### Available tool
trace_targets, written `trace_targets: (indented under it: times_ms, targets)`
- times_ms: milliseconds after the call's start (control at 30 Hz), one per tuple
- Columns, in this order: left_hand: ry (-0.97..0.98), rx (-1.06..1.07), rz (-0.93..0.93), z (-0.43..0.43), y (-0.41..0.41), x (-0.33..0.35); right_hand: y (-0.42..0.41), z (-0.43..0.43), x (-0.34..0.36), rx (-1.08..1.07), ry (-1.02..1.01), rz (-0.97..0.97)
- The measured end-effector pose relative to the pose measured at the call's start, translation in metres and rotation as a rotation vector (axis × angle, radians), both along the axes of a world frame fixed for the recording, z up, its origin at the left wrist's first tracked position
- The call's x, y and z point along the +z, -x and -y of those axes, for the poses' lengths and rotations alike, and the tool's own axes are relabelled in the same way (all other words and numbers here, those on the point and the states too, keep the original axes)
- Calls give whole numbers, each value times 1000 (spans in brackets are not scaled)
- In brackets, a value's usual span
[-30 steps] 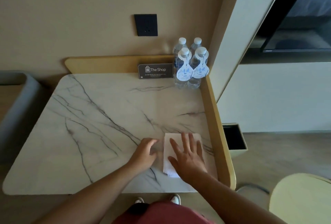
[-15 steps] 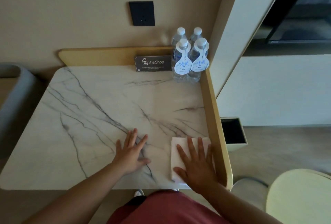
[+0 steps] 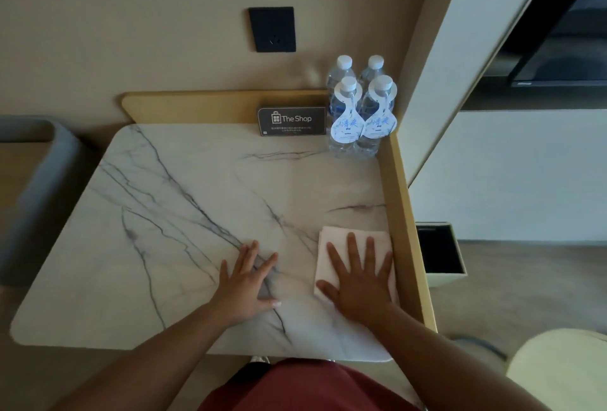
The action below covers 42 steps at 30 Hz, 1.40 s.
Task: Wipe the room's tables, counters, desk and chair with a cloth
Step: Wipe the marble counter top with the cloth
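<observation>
Marble with grey veins covers the worktop, which fills the middle of the frame and has a low wooden rim along its upper and right edges. At the upper right corner of the worktop stand four water bottles close together, and just left of them a small dark sign leans against the rim; a dark wall socket is on the wall above. The cloth, white and folded into a rectangle, lies flat on the marble at the lower right, just beside the wooden rim. I judge that the wiping of this worktop is in progress: the cloth is at the right edge, and the pictures do not show which parts of the marble are already wiped, since no streak or wet mark is visible. The strip around the bottles and the sign seems to remain, and the other tables, counters and the chair of the task are still to do as far as can be seen; a pale round seat shows at the lower right corner. The right hand presses flat on the cloth, fingers straight and spread, so its grip is wide and holds nothing. The left hand rests flat on the bare marble to the left, apart from the cloth, fingers also spread, apparently as a support.
</observation>
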<state>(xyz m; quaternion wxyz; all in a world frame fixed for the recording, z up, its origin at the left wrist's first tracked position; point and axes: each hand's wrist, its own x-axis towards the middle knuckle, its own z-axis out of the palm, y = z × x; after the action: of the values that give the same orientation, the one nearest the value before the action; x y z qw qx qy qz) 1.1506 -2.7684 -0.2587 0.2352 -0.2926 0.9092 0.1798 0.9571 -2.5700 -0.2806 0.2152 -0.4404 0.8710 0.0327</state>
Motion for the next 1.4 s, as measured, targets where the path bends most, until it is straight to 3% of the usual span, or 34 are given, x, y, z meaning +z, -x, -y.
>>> trace_targets:
  times_ms: [700, 1100, 1400]
  targets:
    - [50, 125, -53, 47, 22, 16, 148, 145, 3, 42, -22, -14]
    - [97, 141, -70, 93, -22, 6, 126, 153, 1, -12, -39, -67]
    - [13, 126, -133, 163, -72, 7, 68, 219, 0, -57, -96, -81]
